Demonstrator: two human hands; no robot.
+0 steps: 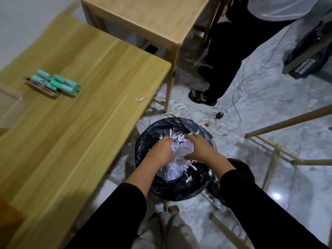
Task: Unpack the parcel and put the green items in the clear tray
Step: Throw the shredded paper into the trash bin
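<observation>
Sleeves, black, two, nearest the lens, running forward to a bin lined with a black bag (161,187) on the floor.

Clear tray (10,105): far left edge of the tabletop (86,112), only partly in frame, contents not visible.

Green items (61,83): several rolls heaped on a flat card near the left edge, just beside the tray, not in it.

Paper strip (141,99): loose, at the right edge.

Left hand (160,150): fingers curled into shredded paper (179,150) over the bin.

Right hand (198,147): likewise closed on the same wad.

Risks, judged: a green item buried in the shreds could be binned unseen; shreds may spill onto the floor; the cable beyond invites tripping.
</observation>
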